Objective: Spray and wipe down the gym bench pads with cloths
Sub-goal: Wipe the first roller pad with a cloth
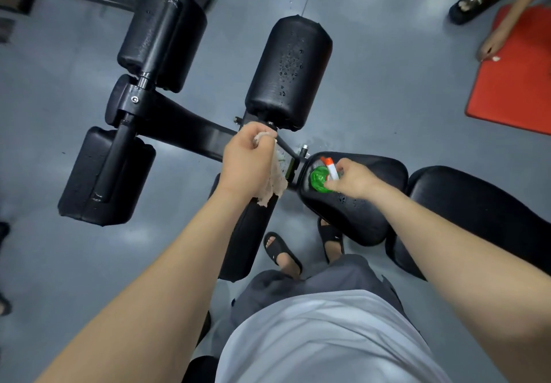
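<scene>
we hold the limp, light cloth [275,187] bunched in our left hand [246,160], right hand [354,181] curled round the spray bottle [319,179] near its nozzle; the wet pad [289,63] suggests a slick grip.

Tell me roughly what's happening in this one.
A person stands over a black gym bench. Their left hand grips a beige cloth just below a roller pad beaded with droplets, seemingly unwiped. Their right hand holds a green spray bottle at the front of the seat pad, which also shows droplets. At the upper right, another person's hand reaches to a red mat.
</scene>
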The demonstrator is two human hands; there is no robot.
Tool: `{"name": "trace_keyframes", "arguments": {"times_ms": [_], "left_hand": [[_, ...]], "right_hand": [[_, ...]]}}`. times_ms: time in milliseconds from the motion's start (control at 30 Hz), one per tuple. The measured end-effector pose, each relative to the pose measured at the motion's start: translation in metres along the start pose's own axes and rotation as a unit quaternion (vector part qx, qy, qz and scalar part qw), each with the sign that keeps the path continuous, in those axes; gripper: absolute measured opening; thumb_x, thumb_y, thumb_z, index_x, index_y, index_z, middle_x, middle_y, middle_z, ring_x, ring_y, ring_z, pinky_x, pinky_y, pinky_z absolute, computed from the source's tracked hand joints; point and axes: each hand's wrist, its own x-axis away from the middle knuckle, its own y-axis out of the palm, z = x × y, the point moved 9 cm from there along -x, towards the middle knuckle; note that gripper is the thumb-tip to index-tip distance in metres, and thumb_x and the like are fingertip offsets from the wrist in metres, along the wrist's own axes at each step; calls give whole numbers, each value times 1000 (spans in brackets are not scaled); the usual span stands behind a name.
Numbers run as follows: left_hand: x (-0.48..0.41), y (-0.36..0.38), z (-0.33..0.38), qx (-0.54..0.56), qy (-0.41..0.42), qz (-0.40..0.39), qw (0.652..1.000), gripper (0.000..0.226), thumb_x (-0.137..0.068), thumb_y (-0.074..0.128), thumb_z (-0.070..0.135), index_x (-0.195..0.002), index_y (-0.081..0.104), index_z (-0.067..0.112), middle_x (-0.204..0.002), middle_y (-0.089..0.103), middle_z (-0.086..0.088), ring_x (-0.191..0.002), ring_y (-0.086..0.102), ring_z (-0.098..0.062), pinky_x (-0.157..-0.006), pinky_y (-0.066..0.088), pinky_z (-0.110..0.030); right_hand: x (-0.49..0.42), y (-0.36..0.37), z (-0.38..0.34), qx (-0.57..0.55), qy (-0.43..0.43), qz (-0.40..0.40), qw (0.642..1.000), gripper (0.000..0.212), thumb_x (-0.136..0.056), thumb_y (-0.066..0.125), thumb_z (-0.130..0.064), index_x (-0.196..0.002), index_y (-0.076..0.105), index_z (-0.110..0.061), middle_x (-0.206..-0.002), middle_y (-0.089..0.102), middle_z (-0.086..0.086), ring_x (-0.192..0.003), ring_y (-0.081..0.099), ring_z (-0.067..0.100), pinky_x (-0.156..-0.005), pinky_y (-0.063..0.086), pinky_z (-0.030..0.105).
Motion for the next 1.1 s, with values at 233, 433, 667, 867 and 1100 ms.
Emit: {"name": "trace_keyframes", "arguments": {"times_ms": [233, 433, 667, 867, 1100], "left_hand": [[2, -9, 5, -17, -19, -41, 999, 27, -88, 46, 19, -79, 71, 21, -63, 55, 13, -59, 48, -6, -65, 46, -28], [6, -32, 13, -33, -24, -68, 997, 43, -87, 55, 32, -60, 28, 11, -63, 34, -4, -58, 34, -15, -62, 32, -33], [5, -56, 37, -49, 44, -114, 991, 32, -82, 79, 53, -87, 71, 22, -66, 63, 18, -62, 56, -1, -68, 49, -20], [14, -82, 49, -33, 98, -138, 985, 15, -87, 79, 41, -87, 77, 26, -74, 69, -7, -66, 54, -11, -72, 48, -33], [15, -130, 57, -24, 112, -53, 992, 11, -89, 78, 29, -84, 77, 19, -69, 71, -6, -62, 58, -9, -67, 48, -30]], "right_hand": [[-3, -19, -8, -8, -28, 103, 994, 15, -92, 69, -29, -91, 62, -16, -87, 65, 5, -80, 59, 24, -60, 39, 31], [21, -49, -62, -40, -171, 37, 984, 12, -93, 70, -26, -84, 70, -18, -62, 55, -11, -61, 46, 15, -59, 35, 31], [87, -64, -163, -137, -303, -75, 940, 19, -98, 66, -24, -88, 73, -10, -68, 64, -11, -61, 48, 3, -60, 38, 16], [111, -60, -221, -196, -358, -104, 907, 35, -87, 72, -36, -79, 64, -3, -72, 59, 6, -69, 49, 15, -62, 40, 26], [111, -43, -253, -153, -381, -170, 896, 45, -88, 59, -58, -107, 73, -20, -106, 74, -1, -101, 68, 21, -97, 49, 36]]}}
